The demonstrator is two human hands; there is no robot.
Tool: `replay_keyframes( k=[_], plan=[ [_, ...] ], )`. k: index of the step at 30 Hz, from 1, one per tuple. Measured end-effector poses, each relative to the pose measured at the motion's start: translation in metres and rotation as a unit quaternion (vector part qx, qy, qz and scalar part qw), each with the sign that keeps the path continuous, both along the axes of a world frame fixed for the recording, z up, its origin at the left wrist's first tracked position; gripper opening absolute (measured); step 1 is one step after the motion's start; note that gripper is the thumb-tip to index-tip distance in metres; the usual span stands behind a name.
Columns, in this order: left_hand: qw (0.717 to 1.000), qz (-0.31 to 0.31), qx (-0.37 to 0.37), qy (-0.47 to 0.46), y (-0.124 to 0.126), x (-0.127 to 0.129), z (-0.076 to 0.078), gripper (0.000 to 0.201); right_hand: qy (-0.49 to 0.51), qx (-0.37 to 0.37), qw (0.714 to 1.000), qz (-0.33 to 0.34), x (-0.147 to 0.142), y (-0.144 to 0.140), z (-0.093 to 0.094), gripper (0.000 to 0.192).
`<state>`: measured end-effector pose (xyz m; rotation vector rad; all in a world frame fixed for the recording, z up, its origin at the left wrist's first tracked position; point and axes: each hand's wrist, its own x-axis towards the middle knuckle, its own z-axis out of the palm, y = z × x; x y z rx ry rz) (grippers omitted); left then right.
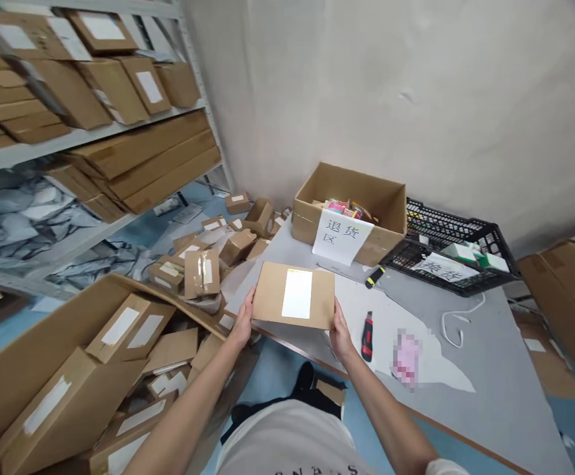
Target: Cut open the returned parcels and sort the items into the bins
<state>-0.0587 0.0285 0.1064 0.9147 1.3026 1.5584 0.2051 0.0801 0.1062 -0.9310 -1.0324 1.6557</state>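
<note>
Two hands on one parcel | bench (490,369) below | parcel (294,295) held over near edge, flat stiff cardboard, likely light, take by short ends | left hand (242,321), right hand (340,330): each grip clamping an end

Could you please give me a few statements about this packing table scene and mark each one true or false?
1. Both hands hold one small cardboard box, left hand and right hand at opposite ends. True.
2. The box shows a white label on its upper face. True.
3. The red utility knife is in the right hand. False: it lies on the table, beside that hand.
4. The black plastic crate sits left of the open carton. False: it sits to its right.
</note>
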Motion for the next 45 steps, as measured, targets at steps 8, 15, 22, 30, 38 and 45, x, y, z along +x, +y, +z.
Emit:
replay_keyframes(
  k=[8, 15, 22, 30, 38, 45],
  plan=[
    [0.996, -0.078, -0.021, -0.025, 0.061, 0.066, -0.038, 0.084, -0.055, -0.004, 0.996, -0.076, 0.071, 0.014, -0.037, 0.071],
    [0.993, -0.101, -0.059, -0.009, 0.091, 0.093, -0.064, 0.083, -0.064, -0.019, 0.991, -0.118, 0.095, 0.022, -0.064, 0.071],
    [0.987, -0.133, -0.084, 0.025, 0.112, 0.085, -0.076, 0.077, -0.107, -0.024, 0.982, -0.153, 0.086, 0.023, -0.07, 0.075],
    [0.98, -0.175, -0.077, 0.051, 0.104, 0.08, -0.081, 0.078, -0.132, -0.054, 0.973, -0.182, 0.076, 0.023, -0.074, 0.082],
    [0.965, -0.248, -0.081, 0.04, 0.103, 0.063, -0.099, 0.094, -0.148, -0.043, 0.974, -0.165, 0.08, 0.024, -0.077, 0.08],
    [0.956, -0.259, -0.109, 0.08, 0.087, 0.053, -0.129, 0.091, -0.193, -0.029, 0.974, -0.117, 0.085, 0.004, -0.09, 0.081]
  ],
)
